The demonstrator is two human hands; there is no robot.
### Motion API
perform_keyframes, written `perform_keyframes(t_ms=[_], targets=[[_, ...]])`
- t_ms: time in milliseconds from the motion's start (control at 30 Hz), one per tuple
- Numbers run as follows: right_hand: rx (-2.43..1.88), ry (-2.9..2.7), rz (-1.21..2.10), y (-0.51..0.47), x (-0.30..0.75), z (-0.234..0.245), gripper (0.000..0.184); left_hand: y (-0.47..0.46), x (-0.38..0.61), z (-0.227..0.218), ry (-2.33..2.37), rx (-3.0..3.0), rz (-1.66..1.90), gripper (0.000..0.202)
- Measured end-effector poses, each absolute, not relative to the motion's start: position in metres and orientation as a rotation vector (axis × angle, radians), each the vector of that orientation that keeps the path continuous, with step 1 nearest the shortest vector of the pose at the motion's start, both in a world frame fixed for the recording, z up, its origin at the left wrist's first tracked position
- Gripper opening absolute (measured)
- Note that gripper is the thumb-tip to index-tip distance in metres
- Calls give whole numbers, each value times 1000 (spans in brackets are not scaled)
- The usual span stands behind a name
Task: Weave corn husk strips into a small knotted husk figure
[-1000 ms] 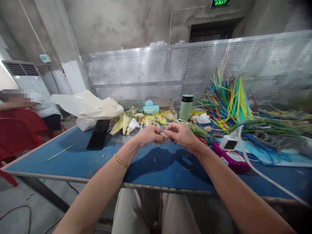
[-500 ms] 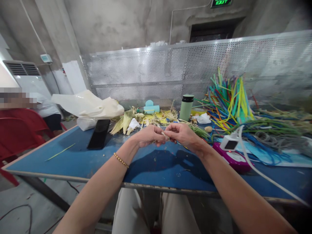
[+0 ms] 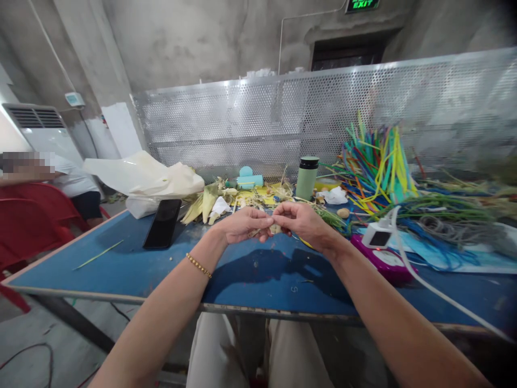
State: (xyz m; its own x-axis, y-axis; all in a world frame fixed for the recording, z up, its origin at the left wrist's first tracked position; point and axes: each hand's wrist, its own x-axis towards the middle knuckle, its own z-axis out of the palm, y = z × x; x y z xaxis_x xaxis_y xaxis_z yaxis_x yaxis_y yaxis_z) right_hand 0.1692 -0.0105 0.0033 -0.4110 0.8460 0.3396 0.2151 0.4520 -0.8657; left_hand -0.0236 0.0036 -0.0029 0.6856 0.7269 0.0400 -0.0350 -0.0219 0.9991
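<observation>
My left hand [image 3: 245, 224], with a gold bead bracelet on its wrist, meets my right hand [image 3: 302, 222] above the blue table [image 3: 258, 291]. Thumbs and fingertips of both hands are pinched together on a small pale tan piece [image 3: 276, 229], which looks like dried husk or straw. Fingers cover most of it, so its full shape is hidden. Just behind the hands lie dried husks [image 3: 210, 202] and a crumpled white tissue [image 3: 220, 207]. Green stems [image 3: 333, 220] lie beside my right hand.
A black phone [image 3: 162, 223] and white plastic sheet [image 3: 161, 178] are on the left. A green bottle [image 3: 307, 180] stands behind. Rightward are colourful strips [image 3: 383, 161], a magenta power strip [image 3: 383, 258] and a white cable [image 3: 436, 299]. A person in white [image 3: 76, 180] sits far left.
The thumbs have drawn closer together and the fingers have shifted on the tan piece, which now shows below the thumbs. The view has shifted slightly.
</observation>
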Motion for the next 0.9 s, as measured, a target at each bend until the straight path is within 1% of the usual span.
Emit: perform_keyframes(t_ms=[267,533,900], targets=[[-888,-1876,967,-12,169,5,29,0,-22,1,606,1492,694,35],[-909,-1896,909,-10,168,3,26,5,-21,-7,612,1508,712,35],[-925,-1794,865,-8,166,1,30,5,-20,-5,678,1574,757,32]])
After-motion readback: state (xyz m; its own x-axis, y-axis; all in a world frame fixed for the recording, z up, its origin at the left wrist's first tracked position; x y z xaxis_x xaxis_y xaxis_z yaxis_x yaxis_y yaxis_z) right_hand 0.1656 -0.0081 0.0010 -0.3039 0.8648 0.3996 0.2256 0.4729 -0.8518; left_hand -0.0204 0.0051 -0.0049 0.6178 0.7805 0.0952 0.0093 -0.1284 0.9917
